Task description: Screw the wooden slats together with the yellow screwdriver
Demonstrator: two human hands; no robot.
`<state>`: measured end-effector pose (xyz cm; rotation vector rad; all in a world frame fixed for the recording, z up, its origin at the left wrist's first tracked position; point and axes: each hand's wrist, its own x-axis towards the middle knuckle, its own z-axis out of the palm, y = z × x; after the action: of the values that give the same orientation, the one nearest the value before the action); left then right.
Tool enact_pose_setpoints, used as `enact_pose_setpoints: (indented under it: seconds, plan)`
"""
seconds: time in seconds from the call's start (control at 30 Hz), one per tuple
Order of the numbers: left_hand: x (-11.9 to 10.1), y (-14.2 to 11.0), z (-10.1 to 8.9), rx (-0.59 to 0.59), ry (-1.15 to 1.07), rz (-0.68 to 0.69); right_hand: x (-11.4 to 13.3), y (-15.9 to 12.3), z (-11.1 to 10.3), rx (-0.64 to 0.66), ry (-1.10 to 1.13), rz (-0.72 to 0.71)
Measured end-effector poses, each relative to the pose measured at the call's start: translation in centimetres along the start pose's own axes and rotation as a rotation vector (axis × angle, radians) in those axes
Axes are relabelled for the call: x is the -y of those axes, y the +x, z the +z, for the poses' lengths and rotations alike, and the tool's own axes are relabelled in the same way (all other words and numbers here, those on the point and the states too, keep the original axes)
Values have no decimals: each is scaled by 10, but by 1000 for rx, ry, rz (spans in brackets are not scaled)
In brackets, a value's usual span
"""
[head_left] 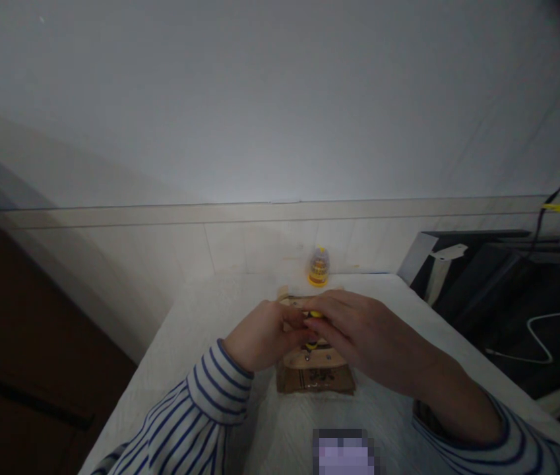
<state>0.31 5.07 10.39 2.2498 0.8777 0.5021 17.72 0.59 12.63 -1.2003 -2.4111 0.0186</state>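
Note:
My left hand (268,336) and my right hand (366,333) meet over the middle of the table, fingers closed round a small yellow object (312,345). Its kind cannot be made out, since the fingers cover most of it. Under them is a light wooden piece (316,359) with rounded corners and small dark spots. This lies over a brown cardboard piece (316,380) with dark printing. Just behind, a small clear container (318,267) with a yellow base and tip stands upright.
A pale cover lies on the table (200,330), which meets the wall (260,132). A blurred-out, phone-like item (343,455) is at the near edge. Dark panels (487,284) and a white cable (557,316) are at right; a dark brown piece of furniture (27,343) stands left.

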Motion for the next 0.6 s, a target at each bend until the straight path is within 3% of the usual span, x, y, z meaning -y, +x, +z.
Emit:
enact_pose_setpoints:
  seconds: [0.6]
  plan:
    - [-2,0,-1,26,-58,106,3,1,3,-4,-77,19]
